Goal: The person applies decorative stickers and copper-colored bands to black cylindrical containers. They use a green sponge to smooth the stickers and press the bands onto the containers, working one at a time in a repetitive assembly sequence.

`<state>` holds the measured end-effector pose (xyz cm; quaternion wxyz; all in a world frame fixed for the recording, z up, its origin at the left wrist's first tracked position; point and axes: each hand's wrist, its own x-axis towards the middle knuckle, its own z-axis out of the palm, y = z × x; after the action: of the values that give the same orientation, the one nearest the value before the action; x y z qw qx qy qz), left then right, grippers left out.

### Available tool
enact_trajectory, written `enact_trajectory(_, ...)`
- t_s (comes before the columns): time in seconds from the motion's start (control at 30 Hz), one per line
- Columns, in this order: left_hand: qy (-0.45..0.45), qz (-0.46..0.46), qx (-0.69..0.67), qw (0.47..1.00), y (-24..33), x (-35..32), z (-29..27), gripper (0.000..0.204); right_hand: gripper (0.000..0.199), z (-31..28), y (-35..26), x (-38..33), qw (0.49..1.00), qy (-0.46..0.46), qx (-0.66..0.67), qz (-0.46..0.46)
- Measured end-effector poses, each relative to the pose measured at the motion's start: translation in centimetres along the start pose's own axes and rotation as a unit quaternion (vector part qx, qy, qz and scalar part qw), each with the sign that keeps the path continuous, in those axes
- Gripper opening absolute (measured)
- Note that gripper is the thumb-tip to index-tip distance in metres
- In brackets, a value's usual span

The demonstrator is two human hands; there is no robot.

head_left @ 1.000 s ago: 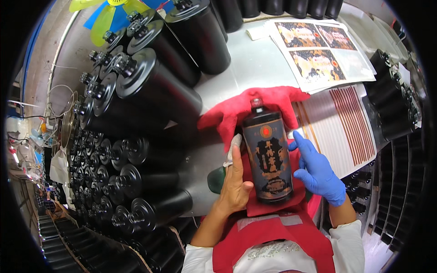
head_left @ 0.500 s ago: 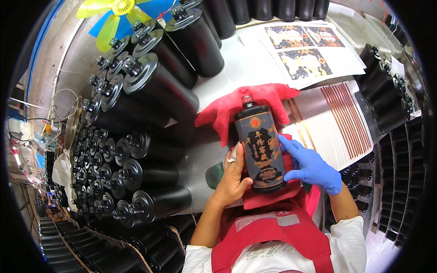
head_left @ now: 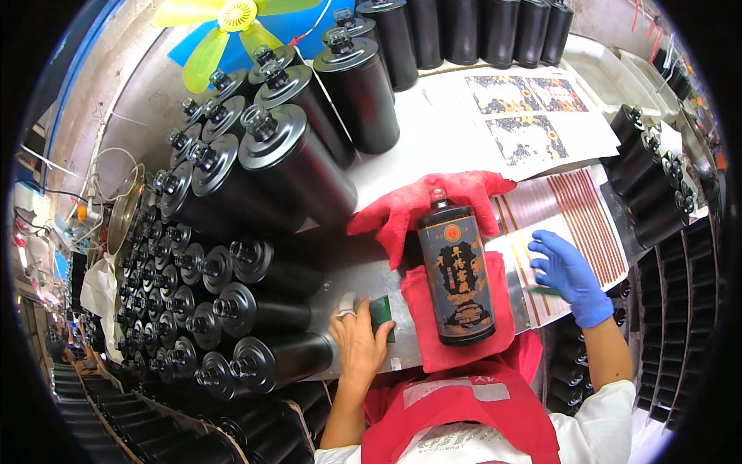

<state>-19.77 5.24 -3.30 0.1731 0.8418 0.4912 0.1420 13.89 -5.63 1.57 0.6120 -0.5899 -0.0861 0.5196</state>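
Head view: a person works at a grey table (head_left: 433, 147) crowded with black bottles.
Bottle: a labelled black bottle (head_left: 456, 272) lies on its back on a red cloth (head_left: 433, 336), neck pointing away from the person; no hand touches it.
Left hand: the bare left hand (head_left: 359, 340) rests on the table just left of the cloth, fingers bent over a small dark green pad (head_left: 382, 317).
Right hand: the right hand (head_left: 568, 274) in a blue glove lies spread on striped label strips (head_left: 576, 205), right of the bottle and apart from it, holding nothing I can make out.
Around: rows of unlabelled bottles (head_left: 263, 224) lie stacked to the left; printed label sheets (head_left: 533, 124) sit farther back.
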Motion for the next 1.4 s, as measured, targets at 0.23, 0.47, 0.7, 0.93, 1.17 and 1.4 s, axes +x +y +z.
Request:
enact_trajectory(0.23,0.02,-0.05,-0.104,0.993,0.1,0.1,0.3,0.052,0.024,2.4,4.1,1.2,0.988,0.024,0.077,-0.133)
enact_trajectory(0.47,0.051,-0.058,-0.268,0.96,0.7,-0.2,0.0,0.047,0.054,-1.0,-0.2,-2.9,0.772,-0.191,-0.551,-0.253)
enact_trajectory(0.7,0.078,-0.088,-0.376,0.919,1.1,-0.6,-0.9,0.031,0.042,-1.0,1.9,-2.1,0.781,-0.16,-0.508,-0.326)
enact_trajectory(0.93,0.073,-0.177,-0.683,0.705,1.5,0.5,-1.6,0.033,0.037,0.9,-5.1,-1.8,0.958,0.022,-0.15,-0.242)
enact_trajectory(1.17,0.054,-0.204,-0.732,0.648,2.2,0.8,-2.0,0.029,0.033,12.3,-5.6,-1.2,0.624,-0.223,-0.562,-0.496)
enact_trajectory(1.4,0.099,-0.208,-0.725,0.649,1.8,0.4,-2.2,0.02,0.026,12.2,-4.5,0.2,0.461,-0.135,-0.582,-0.656)
